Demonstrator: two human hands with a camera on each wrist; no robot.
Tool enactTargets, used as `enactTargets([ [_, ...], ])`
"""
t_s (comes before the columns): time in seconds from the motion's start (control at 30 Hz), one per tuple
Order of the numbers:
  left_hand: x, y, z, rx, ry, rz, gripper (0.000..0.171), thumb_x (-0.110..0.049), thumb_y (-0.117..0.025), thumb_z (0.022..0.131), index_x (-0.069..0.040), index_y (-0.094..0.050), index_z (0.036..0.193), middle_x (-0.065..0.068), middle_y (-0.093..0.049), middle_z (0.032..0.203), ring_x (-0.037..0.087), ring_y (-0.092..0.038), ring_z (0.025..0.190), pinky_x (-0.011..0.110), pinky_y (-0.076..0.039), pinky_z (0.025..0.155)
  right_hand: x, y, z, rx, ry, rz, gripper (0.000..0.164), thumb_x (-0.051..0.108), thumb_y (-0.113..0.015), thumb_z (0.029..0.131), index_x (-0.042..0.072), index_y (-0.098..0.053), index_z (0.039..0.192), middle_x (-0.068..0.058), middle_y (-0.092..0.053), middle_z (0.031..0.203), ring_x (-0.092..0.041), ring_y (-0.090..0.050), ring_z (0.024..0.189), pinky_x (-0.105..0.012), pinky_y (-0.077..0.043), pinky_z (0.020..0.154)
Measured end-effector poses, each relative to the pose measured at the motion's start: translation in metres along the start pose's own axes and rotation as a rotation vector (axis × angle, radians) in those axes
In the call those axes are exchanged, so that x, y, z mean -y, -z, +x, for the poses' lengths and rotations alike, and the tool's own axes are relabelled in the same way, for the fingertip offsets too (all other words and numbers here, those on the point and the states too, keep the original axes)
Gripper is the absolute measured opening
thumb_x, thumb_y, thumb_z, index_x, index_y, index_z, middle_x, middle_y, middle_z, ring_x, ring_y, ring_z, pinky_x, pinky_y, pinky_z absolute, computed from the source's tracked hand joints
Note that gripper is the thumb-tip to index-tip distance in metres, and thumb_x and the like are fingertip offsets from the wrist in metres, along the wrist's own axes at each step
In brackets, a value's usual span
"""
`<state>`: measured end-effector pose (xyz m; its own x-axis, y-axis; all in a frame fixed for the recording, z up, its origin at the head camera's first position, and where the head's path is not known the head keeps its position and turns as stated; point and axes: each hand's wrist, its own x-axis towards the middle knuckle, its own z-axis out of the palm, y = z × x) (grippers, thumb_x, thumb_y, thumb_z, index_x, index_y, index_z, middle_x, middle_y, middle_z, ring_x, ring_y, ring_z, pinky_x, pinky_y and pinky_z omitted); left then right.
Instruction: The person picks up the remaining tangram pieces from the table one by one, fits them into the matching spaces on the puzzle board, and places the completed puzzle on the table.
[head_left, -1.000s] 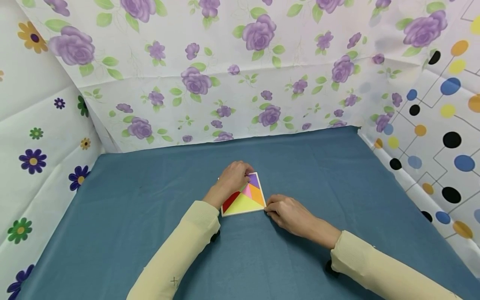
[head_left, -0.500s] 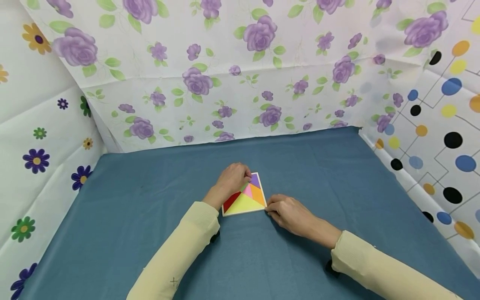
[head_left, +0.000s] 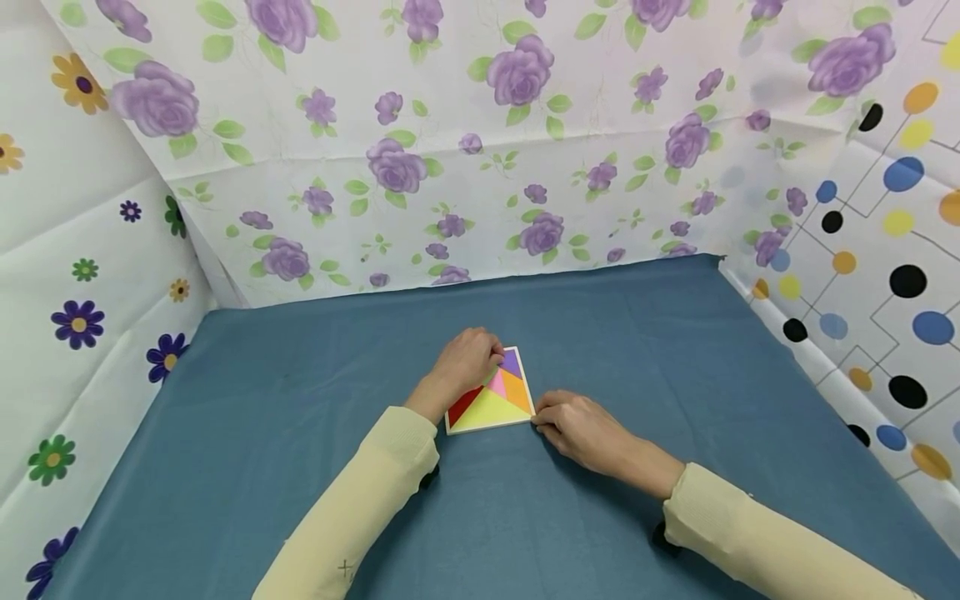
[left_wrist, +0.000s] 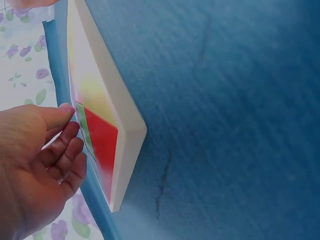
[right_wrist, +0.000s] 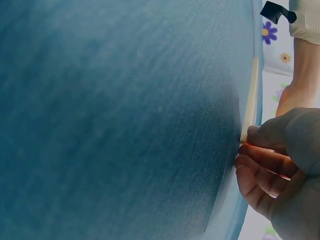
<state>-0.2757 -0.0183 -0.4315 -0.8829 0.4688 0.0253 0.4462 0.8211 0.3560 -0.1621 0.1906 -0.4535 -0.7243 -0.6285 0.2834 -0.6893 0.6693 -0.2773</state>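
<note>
A square tangram puzzle (head_left: pixel 491 410) with a pale frame and red, yellow, pink, orange, purple and green pieces lies on the blue cloth. My left hand (head_left: pixel 465 358) reaches over its far left part. There, thumb and fingertips are bunched at the purple piece (head_left: pixel 510 362); in the left wrist view the thumb (left_wrist: pixel 65 112) meets the puzzle's face beside the green piece (left_wrist: pixel 83 122), the other fingers curled. Exactly which part they pinch is hidden. My right hand (head_left: pixel 581 421) pinches the near right corner; the right wrist view shows the frame's edge (right_wrist: pixel 251 100) at thumb and forefinger.
Blue cloth (head_left: pixel 285 433) covers the table. Behind it hangs a white sheet with purple roses (head_left: pixel 517 133). A flower-print sheet (head_left: pixel 75 250) stands on the left and a dotted one (head_left: pixel 885 250) on the right.
Both hands keep their places on the puzzle, with hardly any movement. The whole head view has shifted slightly right and down.
</note>
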Motion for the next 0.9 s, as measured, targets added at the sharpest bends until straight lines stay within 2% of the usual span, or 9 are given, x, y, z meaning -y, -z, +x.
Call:
enactTargets([
  [0.47, 0.008, 0.0, -0.008, -0.077, -0.077, -0.009, 0.016, -0.018, -0.066, 0.103, -0.009, -0.079, 0.108, 0.006, -0.069, 0.105, 0.025, -0.06, 0.104, 0.04, -0.052, 0.096, 0.001, 0.001, 0.0, 0.011, -0.017, 0.001, 0.012, 0.003, -0.075, 0.094, 0.005, -0.08, 0.104, -0.006, -0.07, 0.104, -0.019, -0.068, 0.09, -0.032, -0.058, 0.077],
  [0.9, 0.009, 0.01, -0.022, -0.056, -0.067, -0.03, 0.019, -0.018, -0.067, 0.102, -0.008, -0.078, 0.114, 0.008, -0.069, 0.112, 0.024, -0.061, 0.106, 0.04, -0.053, 0.097, 0.001, 0.0, 0.002, 0.018, -0.037, 0.02, 0.012, 0.003, -0.075, 0.094, 0.005, -0.081, 0.104, -0.006, -0.07, 0.105, -0.019, -0.069, 0.091, -0.032, -0.059, 0.076],
])
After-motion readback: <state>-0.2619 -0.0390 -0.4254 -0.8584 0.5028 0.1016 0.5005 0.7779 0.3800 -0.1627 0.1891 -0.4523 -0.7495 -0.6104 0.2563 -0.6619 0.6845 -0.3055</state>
